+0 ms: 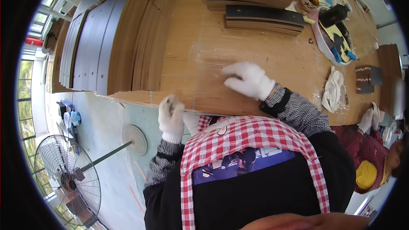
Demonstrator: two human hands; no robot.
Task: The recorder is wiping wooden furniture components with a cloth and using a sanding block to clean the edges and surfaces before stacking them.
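The gloved right hand (250, 81), partly open, hovers near the desk's (196, 55) front edge with nothing visible in it. The left hand (171, 120) curls beside that edge, too blurred to tell whether it holds anything. Stacked boards (134, 47) line the left edge.

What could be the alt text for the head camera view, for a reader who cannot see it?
A white-gloved right hand is over a brown table; the left hand, gloved too, is by its near side. Stacks of boards are on the left and far side; a white cloth lies on the right.
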